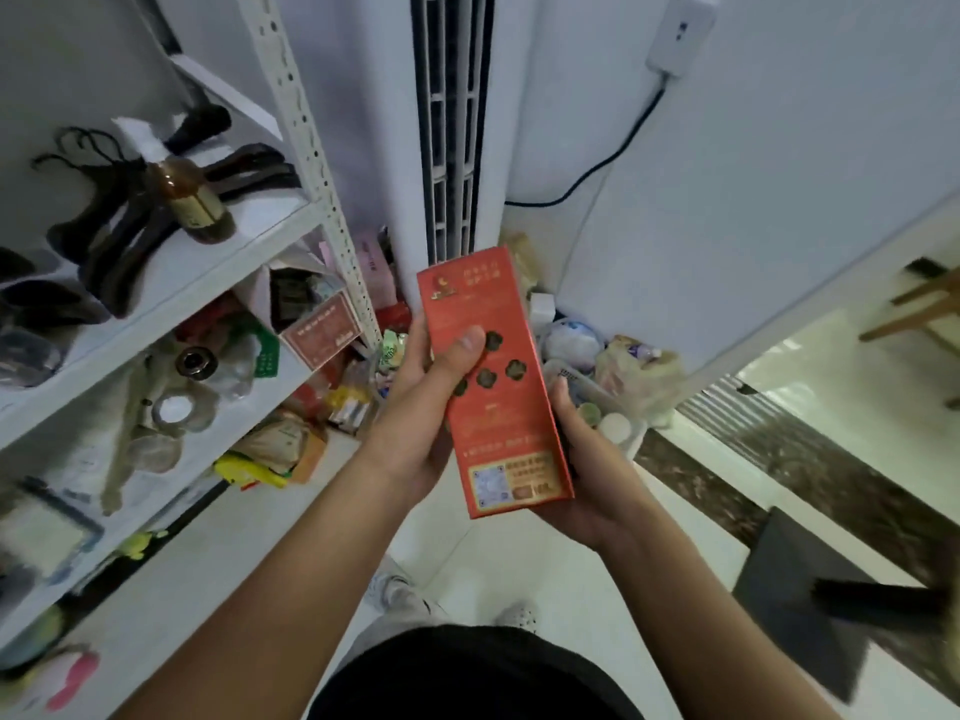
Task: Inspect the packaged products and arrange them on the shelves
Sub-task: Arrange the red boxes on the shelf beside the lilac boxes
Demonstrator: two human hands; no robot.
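The white shelving unit [270,223] fills the left, its boards crowded; the barest stretch lies on its upper board, right of the amber bottle [189,200]. Right of the unit stands a tall air conditioner [384,122], with a heap of loose goods [613,366] at its foot. The red box [493,387] is held in the air, just right of the unit's perforated post [324,200]. The left hand [421,407] grips the box's left edge, thumb [467,345] pressed on the printed face, fingers hidden behind. The right hand [587,475] cups the lower right corner, fingers mostly hidden. Inspection looks under way: turn the box to check every face, then slide it in narrow end first, clear of the post.
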